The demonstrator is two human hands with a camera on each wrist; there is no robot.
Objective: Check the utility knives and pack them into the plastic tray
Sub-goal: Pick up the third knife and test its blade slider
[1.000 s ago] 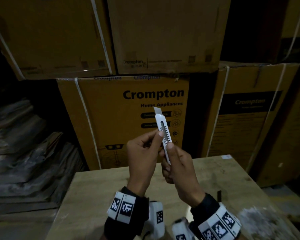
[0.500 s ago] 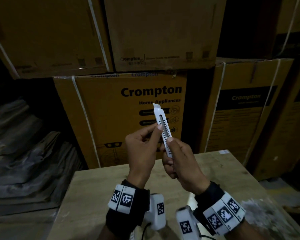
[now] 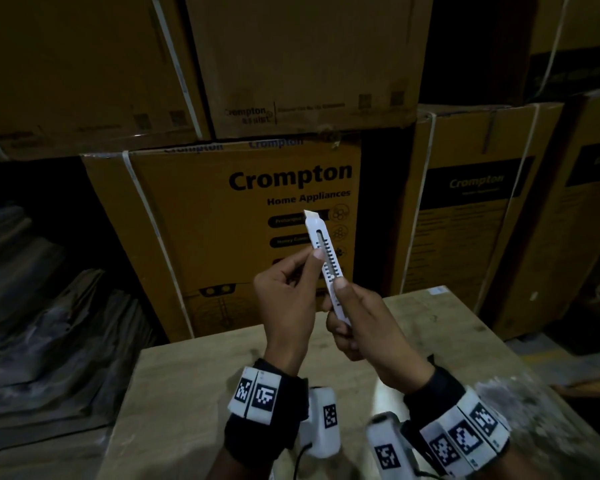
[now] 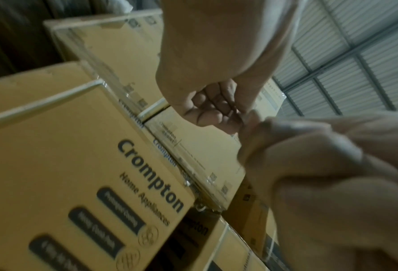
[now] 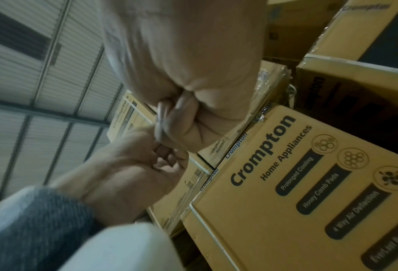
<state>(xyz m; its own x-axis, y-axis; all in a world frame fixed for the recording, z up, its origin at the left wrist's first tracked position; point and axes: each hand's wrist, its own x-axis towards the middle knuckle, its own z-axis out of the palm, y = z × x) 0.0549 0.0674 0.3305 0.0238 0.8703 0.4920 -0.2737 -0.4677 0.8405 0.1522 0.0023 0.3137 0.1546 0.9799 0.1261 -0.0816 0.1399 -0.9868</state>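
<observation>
Head view: right hand [image 3: 368, 320] grips the white utility knife [image 3: 326, 261] upright, left hand [image 3: 284, 292] pinches its side, before closed Crompton cartons [image 3: 243, 237].

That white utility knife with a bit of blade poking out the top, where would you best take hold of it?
Judging by its pose, low on the handle. The utility knife stands nearly upright with its blade tip at the top, so come from below, away from the edge. The right hand already grips that lower end, while the left hand pinches the slotted middle from the left.
</observation>
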